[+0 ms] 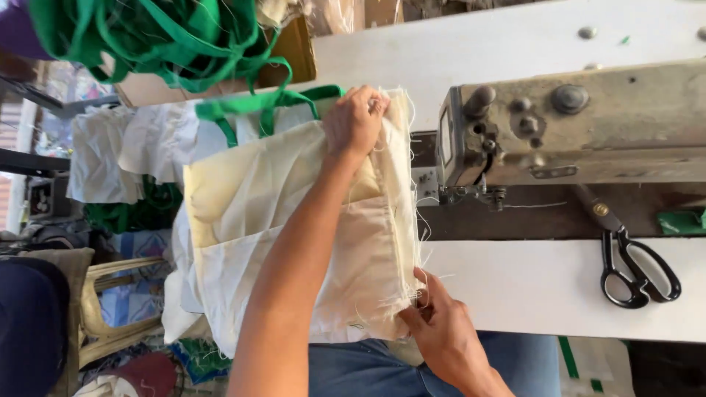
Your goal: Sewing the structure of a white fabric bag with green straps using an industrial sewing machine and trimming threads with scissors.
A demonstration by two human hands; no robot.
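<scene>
Cream cloth bag (294, 220) lies on the table just left of the sewing machine (573, 125) — soft, light, fraying. Left hand (357, 121) grips its far corner; right hand (441, 331) pinches the near corner, seemingly at the seam edge — the sensible hold. Scissors (632, 265) lie below the machine.

A cream, unpatterned cloth bag (294, 220) with frayed white threads is seen at the centre. Green straps (257, 110) are seen at the upper left. A beige sewing machine (573, 125) is placed on a white table (529, 287). Black-handled scissors (632, 265) are seen at the right.
</scene>
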